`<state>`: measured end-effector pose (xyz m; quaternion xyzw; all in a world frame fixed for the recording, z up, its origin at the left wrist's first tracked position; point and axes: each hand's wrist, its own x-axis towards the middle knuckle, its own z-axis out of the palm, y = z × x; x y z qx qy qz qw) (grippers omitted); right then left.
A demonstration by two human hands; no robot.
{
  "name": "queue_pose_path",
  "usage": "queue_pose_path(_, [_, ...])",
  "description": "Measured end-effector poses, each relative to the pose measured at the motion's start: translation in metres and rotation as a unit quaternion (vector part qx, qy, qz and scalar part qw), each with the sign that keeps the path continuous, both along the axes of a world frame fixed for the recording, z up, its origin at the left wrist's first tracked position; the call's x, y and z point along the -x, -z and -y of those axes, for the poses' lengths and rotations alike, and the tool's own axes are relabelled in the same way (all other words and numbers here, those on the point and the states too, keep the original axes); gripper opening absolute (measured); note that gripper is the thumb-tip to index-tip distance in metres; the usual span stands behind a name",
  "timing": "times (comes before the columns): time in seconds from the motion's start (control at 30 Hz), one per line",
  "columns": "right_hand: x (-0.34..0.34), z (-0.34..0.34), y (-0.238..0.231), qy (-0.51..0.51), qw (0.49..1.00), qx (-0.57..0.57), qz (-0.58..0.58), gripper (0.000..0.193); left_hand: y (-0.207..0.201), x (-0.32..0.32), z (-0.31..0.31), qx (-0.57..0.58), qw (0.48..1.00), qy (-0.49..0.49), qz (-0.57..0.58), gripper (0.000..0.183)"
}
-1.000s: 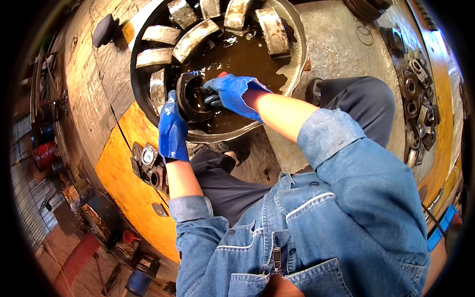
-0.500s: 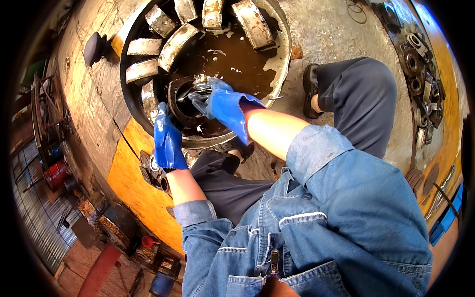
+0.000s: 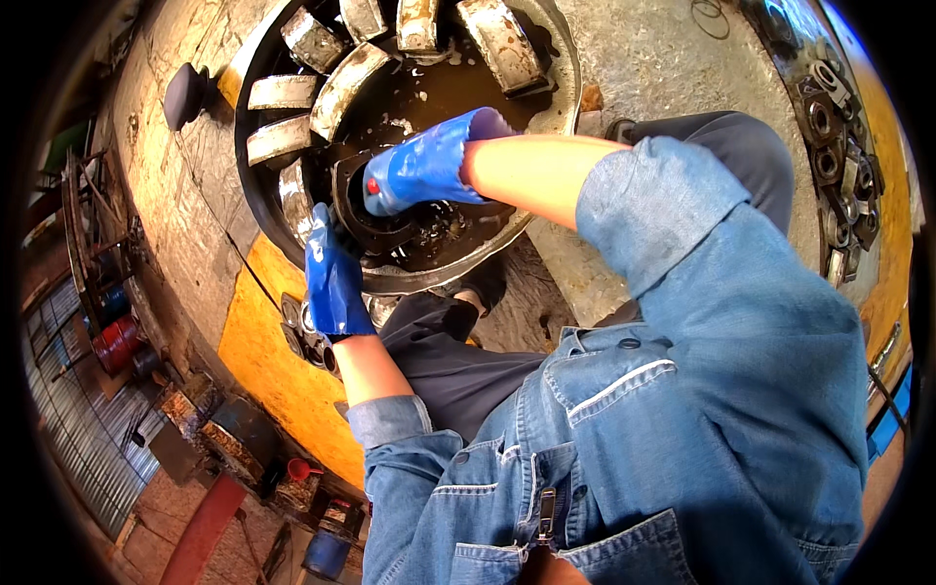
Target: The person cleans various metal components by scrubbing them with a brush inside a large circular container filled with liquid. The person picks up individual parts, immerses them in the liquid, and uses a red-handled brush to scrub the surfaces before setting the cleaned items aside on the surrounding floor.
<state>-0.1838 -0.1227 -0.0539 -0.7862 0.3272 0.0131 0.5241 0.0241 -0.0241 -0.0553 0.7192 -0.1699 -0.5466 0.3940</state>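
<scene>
A wide round metal basin (image 3: pixel 573 83) of brown, murky liquid lies in front of me. At its near left stands a dark, oily metal ring (image 3: pixel 343 185), partly in the liquid. My left hand (image 3: pixel 331 278), in a blue rubber glove, reaches over the rim and grips the ring's near-left side; its fingertips are partly hidden. My right hand (image 3: pixel 414 166), gloved the same way, is curled into the ring's opening. A small red spot (image 3: pixel 372 185) shows at its front; whatever the fingers hold is hidden. Several curved metal segments (image 3: pixel 349 90) sit along the basin's far and left sides.
Nuts and ring-shaped metal parts (image 3: pixel 829 146) lie in a row at the far right. More small metal parts (image 3: pixel 304 331) rest beside my left forearm on a yellow surface (image 3: pixel 258 361). My legs (image 3: pixel 721 146) flank the basin. A dark rounded object (image 3: pixel 185 96) stands left of it.
My right hand has turned and curled from spread fingers into a closed shape, pushing down into the ring, with the elbow swung up and outward. My left hand stays nearly in place.
</scene>
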Motion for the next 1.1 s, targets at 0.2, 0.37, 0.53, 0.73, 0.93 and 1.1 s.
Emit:
queue_pose_path(0.2, [-0.01,-0.008,0.058,-0.245,0.875,0.417,0.022,0.028,-0.007,0.01,0.001,-0.001,1.0,-0.001,-0.001,0.06])
queue_pose_path(0.37, [0.006,-0.009,0.03,-0.289,0.838,0.449,0.108,0.018,-0.005,0.002,-0.008,0.018,0.999,0.025,-0.008,0.068])
queue_pose_path(0.53, [-0.011,0.006,0.02,-0.321,0.818,0.467,0.099,0.022,0.011,-0.01,-0.007,0.056,0.997,0.046,-0.033,0.063])
queue_pose_path(0.73, [-0.01,-0.005,0.001,-0.33,0.824,0.455,-0.068,0.019,0.005,0.0,-0.005,0.058,0.996,0.04,-0.051,0.059])
queue_pose_path(0.93, [-0.037,-0.018,0.002,-0.174,0.935,0.191,-0.243,0.024,0.0,0.005,-0.001,0.016,0.999,0.025,-0.023,0.06])
queue_pose_path(1.1, [-0.014,-0.012,0.008,0.01,0.995,0.042,-0.087,0.03,0.001,0.003,0.0,0.012,0.999,0.027,-0.025,0.061])
